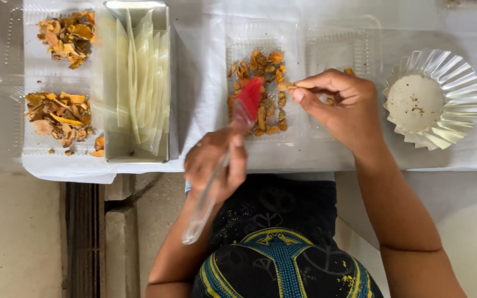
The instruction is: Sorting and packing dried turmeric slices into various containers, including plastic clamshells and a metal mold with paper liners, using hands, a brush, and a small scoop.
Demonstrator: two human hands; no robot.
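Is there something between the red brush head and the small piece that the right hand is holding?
Nothing visible. The brush in the left hand has its red head just left of the small piece pinched by the right hand, above the clear tray of orange chips.

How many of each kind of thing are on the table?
Clear plastic trays with orange dried pieces: 3
Red-bristled brush with a clear handle: 1
Shiny fluted foil dish: 1
Metal box of pale sheets: 1
Total: 6
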